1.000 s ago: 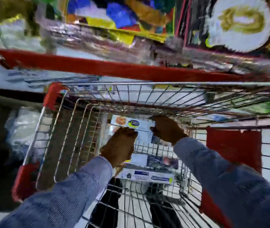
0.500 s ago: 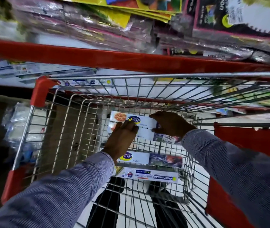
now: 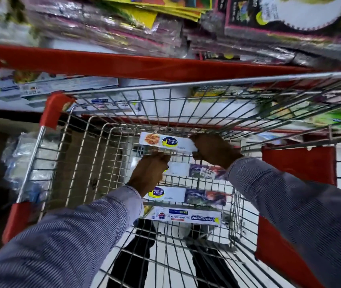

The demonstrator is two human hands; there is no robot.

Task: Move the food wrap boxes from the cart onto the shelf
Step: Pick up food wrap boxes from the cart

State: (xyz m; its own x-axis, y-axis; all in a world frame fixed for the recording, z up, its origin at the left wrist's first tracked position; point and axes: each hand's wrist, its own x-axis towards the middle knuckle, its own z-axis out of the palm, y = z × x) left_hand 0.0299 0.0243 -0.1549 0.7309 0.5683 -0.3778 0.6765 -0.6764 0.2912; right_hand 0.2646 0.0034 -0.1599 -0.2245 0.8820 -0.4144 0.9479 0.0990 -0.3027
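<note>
Several long white food wrap boxes lie in the wire cart (image 3: 94, 163). My right hand (image 3: 213, 150) grips the right end of the top box (image 3: 165, 142), which is raised off the others. My left hand (image 3: 150, 171) rests just below that box's lower edge, over a second box (image 3: 198, 171); whether it holds a box is unclear. Two more boxes, one white and blue (image 3: 186, 195) and one printed Freshwrap (image 3: 186, 217), lie nearer me in the cart. The shelf (image 3: 124, 63) with its red edge runs across the view beyond the cart.
Similar wrap boxes (image 3: 61, 88) sit on the shelf level behind the cart at left. Plastic-wrapped packs (image 3: 124, 23) fill the shelf above. Red corner guards (image 3: 55, 109) and a red panel (image 3: 298, 163) are on the cart. Bagged goods (image 3: 18, 163) lie low at left.
My right hand has lifted the top box up and away from the stack. My left hand slid down from it toward the box beneath. The view tilted slightly downward.
</note>
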